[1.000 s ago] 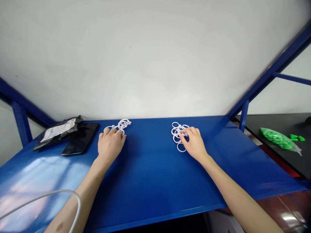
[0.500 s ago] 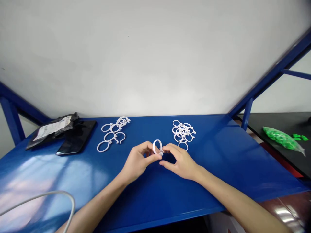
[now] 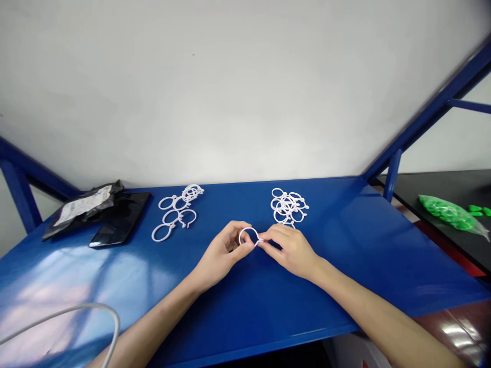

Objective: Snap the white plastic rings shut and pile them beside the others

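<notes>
Between my hands, just above the table, is a white plastic curtain ring (image 3: 250,228) with a small tab on its right side. My left hand (image 3: 226,246) is closed on the ring's left and lower side, with thumb and fingers around the band. My right hand (image 3: 290,249) pinches the tab between thumb and index finger. Beyond my right hand lies a heap of similar white rings (image 3: 286,204), some overlapping. A second group of white rings (image 3: 172,216) is spread out farther left, and at least one there has a gap in its loop.
A black plastic parcel (image 3: 86,207) with a white label overlaps a dark flat device (image 3: 120,220) at the left. A pale cable (image 3: 88,305) loops at the lower left. Blue frame bars (image 3: 393,174) rise at the sides. Right of the table lies a bag of green pieces (image 3: 452,214).
The ring has turned so its loop faces me more openly. My right thumb and index finger have come together on its tab. The view has shifted slightly.
</notes>
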`<control>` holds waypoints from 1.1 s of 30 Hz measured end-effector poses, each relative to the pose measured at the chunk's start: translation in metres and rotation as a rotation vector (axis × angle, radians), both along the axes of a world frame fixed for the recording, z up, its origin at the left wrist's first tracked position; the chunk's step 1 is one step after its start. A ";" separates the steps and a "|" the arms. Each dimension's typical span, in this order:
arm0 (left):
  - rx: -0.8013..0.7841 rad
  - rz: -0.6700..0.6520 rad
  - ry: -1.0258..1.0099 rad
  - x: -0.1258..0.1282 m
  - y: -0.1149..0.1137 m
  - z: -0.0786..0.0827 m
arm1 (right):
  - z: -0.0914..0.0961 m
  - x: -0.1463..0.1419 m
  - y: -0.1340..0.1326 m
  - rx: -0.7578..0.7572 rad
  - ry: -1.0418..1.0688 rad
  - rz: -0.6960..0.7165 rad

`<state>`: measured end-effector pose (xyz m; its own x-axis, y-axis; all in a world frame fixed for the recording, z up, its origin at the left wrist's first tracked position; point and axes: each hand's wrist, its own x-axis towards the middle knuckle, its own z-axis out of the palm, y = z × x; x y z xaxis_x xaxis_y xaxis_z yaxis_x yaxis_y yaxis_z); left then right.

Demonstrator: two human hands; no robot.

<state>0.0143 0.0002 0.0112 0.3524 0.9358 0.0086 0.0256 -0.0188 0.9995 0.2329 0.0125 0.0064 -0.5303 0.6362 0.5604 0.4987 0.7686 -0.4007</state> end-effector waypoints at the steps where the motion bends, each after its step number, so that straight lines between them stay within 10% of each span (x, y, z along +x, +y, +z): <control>1: 0.041 0.015 0.067 -0.001 0.001 -0.002 | 0.000 0.001 0.001 0.003 -0.017 -0.002; 11: 0.797 0.119 0.784 -0.010 0.003 -0.020 | -0.003 0.004 0.004 -0.059 -0.018 0.018; 33: 0.832 -0.002 0.884 -0.015 0.008 -0.007 | -0.002 -0.001 0.000 -0.097 0.082 0.061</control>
<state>-0.0011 0.0078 0.0039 0.5422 0.7579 0.3627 0.6919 -0.6477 0.3191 0.2322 0.0124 0.0046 -0.5245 0.6577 0.5407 0.4146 0.7520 -0.5125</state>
